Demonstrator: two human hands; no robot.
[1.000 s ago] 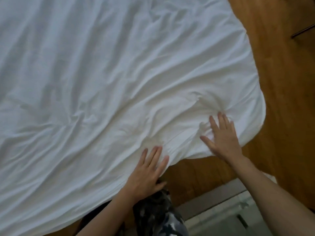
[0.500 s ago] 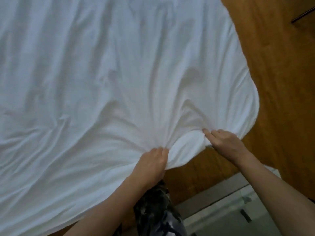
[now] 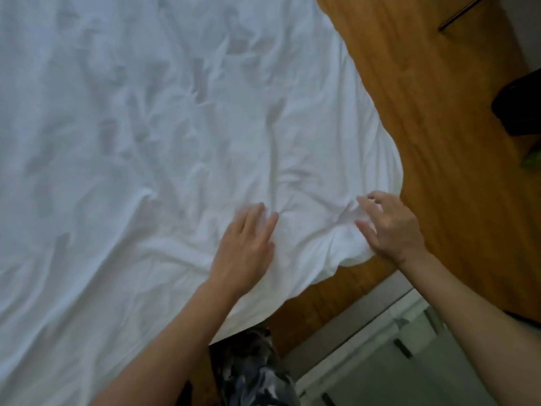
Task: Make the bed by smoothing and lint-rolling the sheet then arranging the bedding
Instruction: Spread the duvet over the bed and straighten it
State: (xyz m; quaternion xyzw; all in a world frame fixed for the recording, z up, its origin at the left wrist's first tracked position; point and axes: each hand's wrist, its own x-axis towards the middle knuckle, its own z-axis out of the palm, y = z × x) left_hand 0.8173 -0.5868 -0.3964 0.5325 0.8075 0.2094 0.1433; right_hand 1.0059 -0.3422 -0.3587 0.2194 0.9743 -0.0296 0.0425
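Wood floor (image 3: 439,142) shows past the corner — white sheet (image 3: 146,142) spreads up-left. Left hand (image 3: 246,247) lies flat, fingers straight; right hand (image 3: 392,227), nearer the corner, pinches a fold.

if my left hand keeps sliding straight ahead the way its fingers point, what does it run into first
Probably only more of the white sheet. The left hand lies flat on it, fingers pointing up and slightly right; a small crease sits just past the fingertips, and no other object shows in that line.
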